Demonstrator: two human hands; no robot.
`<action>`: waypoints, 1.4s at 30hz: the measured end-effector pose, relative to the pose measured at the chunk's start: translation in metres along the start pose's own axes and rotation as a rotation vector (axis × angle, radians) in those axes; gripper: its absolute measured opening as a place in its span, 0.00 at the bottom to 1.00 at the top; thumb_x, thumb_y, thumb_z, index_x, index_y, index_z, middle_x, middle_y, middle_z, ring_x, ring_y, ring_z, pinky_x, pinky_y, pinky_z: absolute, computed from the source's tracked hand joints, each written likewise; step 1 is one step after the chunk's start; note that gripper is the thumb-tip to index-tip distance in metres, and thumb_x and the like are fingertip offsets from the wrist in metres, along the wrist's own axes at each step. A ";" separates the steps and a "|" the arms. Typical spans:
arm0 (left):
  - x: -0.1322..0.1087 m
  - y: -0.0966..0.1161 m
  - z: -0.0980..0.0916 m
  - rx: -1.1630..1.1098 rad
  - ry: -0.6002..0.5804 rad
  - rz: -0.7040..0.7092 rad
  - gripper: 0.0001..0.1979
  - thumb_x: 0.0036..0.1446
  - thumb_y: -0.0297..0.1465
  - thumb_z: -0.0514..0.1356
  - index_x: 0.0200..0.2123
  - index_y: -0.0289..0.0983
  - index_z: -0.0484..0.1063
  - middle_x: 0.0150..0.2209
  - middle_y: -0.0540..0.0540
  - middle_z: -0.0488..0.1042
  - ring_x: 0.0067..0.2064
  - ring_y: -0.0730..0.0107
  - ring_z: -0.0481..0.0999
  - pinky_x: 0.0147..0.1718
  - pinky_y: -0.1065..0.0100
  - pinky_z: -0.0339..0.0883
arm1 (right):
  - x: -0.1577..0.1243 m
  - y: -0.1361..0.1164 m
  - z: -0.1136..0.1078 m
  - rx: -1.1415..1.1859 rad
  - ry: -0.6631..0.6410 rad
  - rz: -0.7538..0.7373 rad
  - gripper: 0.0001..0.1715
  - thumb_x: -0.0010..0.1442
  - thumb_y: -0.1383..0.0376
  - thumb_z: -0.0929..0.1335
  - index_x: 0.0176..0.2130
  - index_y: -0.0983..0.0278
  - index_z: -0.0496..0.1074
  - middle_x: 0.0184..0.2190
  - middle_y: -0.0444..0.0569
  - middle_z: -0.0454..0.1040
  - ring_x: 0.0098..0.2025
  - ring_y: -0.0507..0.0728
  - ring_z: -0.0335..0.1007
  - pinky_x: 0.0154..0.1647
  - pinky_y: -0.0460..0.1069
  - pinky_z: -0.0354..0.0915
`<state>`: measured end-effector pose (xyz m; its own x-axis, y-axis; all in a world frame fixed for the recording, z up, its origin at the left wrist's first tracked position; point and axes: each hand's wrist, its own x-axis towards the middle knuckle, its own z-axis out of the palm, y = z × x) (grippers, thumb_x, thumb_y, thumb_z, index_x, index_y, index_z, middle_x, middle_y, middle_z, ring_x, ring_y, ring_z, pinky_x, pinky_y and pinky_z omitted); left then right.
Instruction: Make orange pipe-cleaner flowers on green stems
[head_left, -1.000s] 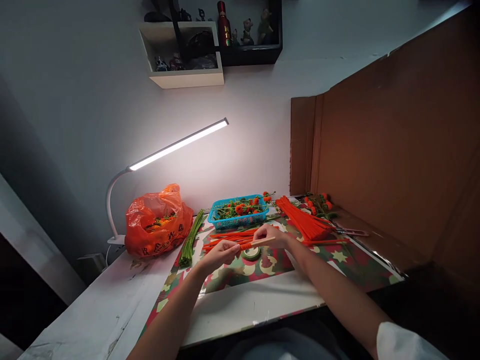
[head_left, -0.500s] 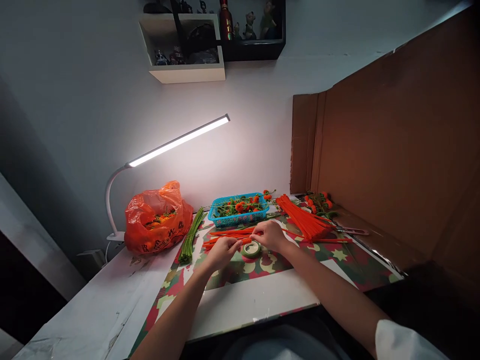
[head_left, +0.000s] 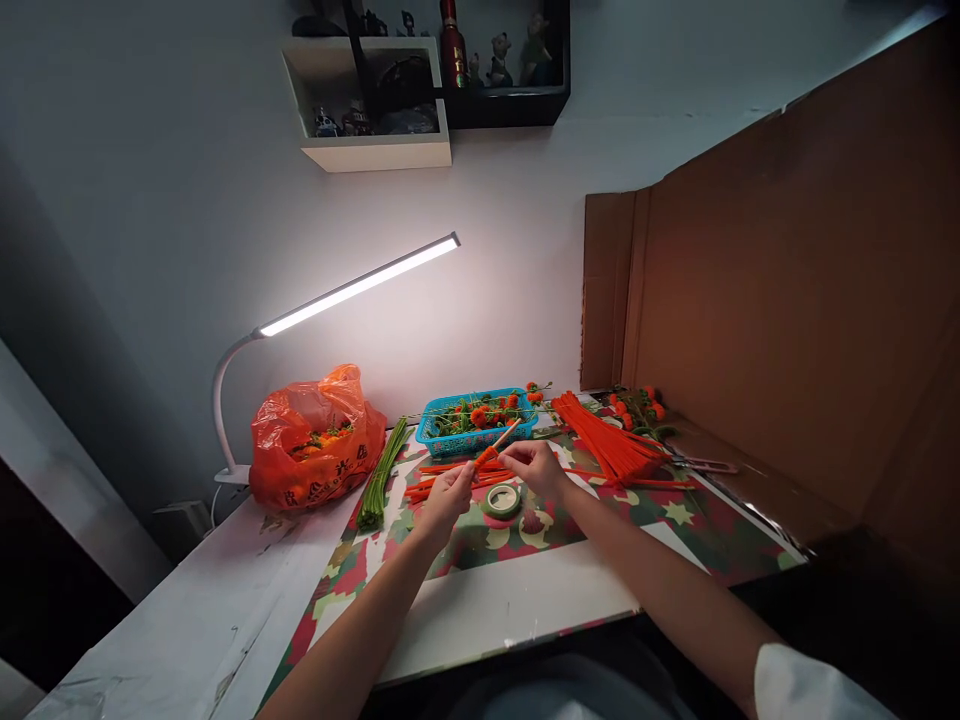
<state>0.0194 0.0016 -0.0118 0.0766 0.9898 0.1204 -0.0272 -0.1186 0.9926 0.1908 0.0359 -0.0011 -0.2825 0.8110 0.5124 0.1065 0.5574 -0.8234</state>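
My left hand [head_left: 448, 497] is closed around the lower end of a thin wooden stick [head_left: 509, 432], which slants up to the right. An orange pipe cleaner [head_left: 486, 457] is coiled around the stick just above those fingers. My right hand [head_left: 537, 468] is beside the coil, thumb and fingertips pinched together at its right side; the bit between them is too small to see clearly. Just below the hands lies a roll of green tape [head_left: 501, 513]. Loose orange pipe cleaners [head_left: 421, 491] are spread behind and to the left of it.
A blue basket [head_left: 474, 441] of orange flowers stands at the back. Green pipe cleaners [head_left: 382, 480] and an orange plastic bag [head_left: 319, 480] are on the left, beside a lit lamp [head_left: 360, 284]. To the right are an orange pipe cleaner bundle [head_left: 609, 437], pink-handled scissors [head_left: 712, 466] and a cardboard wall [head_left: 780, 300].
The stick with the orange coil has tilted upward and now shows above my left hand. My left hand has turned upright, and my right hand has shifted slightly, uncovering the tape roll.
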 end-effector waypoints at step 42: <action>0.001 0.005 -0.006 0.539 0.153 0.200 0.24 0.52 0.50 0.49 0.18 0.37 0.59 0.16 0.55 0.50 0.20 0.77 0.50 0.20 0.72 0.42 | -0.003 0.007 0.004 -0.428 0.135 -0.246 0.09 0.55 0.65 0.66 0.26 0.64 0.74 0.22 0.46 0.73 0.26 0.51 0.65 0.32 0.47 0.56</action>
<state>0.0136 0.0022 -0.0068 -0.0234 0.9395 0.3417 0.4868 -0.2878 0.8247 0.1887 0.0369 -0.0097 -0.2257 0.6463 0.7289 0.4413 0.7349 -0.5150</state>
